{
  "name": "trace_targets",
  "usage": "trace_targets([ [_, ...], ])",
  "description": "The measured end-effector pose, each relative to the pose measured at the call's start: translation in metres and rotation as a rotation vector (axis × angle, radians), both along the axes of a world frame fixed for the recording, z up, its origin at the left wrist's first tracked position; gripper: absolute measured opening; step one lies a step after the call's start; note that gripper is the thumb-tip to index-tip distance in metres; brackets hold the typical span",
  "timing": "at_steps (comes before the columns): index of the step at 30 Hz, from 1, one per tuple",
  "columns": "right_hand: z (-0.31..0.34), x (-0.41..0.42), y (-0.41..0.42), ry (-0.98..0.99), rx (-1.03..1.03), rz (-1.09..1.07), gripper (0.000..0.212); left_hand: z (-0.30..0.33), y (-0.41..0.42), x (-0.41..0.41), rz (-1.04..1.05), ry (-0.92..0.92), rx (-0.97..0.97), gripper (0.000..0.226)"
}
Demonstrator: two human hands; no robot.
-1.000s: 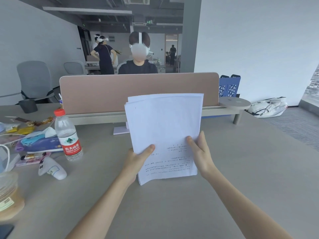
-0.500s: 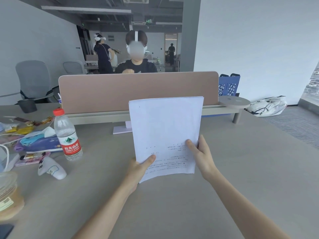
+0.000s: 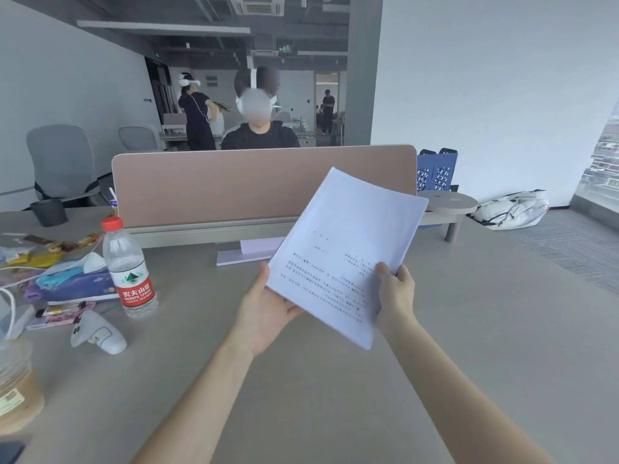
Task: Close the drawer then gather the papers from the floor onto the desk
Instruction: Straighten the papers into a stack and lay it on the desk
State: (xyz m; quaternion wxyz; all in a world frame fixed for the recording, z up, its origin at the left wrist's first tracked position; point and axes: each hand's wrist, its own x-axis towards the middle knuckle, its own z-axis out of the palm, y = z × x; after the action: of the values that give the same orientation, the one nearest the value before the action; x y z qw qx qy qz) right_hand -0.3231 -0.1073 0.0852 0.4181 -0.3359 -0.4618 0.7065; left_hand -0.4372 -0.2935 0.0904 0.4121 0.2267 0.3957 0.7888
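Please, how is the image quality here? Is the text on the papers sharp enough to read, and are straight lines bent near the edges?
Head view: the print on the papers is soft, not readable. Head view: the water bottle label is sharper. Head view: wide-angle bending shows at the right edge, where the window leans. Head view: lighting is even, with weak shadows on the desk.

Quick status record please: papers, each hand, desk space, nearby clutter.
papers: one stack, held above the desk, tilted, not yet set down
left hand: under the stack's lower left edge
right hand: gripping the lower right edge
desk: bare below the stack
clutter: water bottle and tissue pack at left
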Motion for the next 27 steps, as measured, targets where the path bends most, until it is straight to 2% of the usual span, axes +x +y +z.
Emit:
trace_targets([
  [3,0.002,-0.006,-0.018,0.168,-0.129,0.023,0.017,-0.004,0.023,0.018,0.059,0.028,-0.01,0.048],
  [5,0.001,-0.01,-0.031,0.266,-0.194,0.104,0.023,-0.006,0.039,0.027,0.207,0.009,-0.054,0.038],
  [8,-0.001,-0.005,-0.035,0.292,-0.163,0.216,0.031,-0.005,0.044,0.023,0.426,-0.086,-0.155,0.016],
  [13,0.019,0.027,0.019,0.174,0.071,0.128,0.038,-0.002,0.013,-0.006,0.495,0.102,-0.273,0.023],
  [16,0.029,0.043,0.049,-0.141,0.39,0.136,0.044,0.0,-0.007,-0.02,0.538,0.242,-0.311,0.015],
  [18,0.024,0.039,0.052,-0.284,0.497,0.224,0.041,-0.001,-0.014,-0.024,0.546,0.338,-0.349,0.013],
  [20,0.007,0.031,0.046,-0.324,0.504,0.274,0.03,-0.005,-0.015,-0.026,0.528,0.413,-0.4,0.014],
  [23,-0.016,0.022,0.031,-0.299,0.455,0.232,0.012,-0.014,-0.016,-0.027,0.503,0.455,-0.455,0.013],
  [24,-0.021,0.02,0.027,-0.283,0.451,0.199,0.012,-0.016,-0.018,-0.029,0.499,0.455,-0.464,0.014],
  [27,-0.027,0.02,0.02,-0.214,0.442,0.156,0.03,-0.018,-0.025,-0.033,0.499,0.453,-0.461,0.012],
])
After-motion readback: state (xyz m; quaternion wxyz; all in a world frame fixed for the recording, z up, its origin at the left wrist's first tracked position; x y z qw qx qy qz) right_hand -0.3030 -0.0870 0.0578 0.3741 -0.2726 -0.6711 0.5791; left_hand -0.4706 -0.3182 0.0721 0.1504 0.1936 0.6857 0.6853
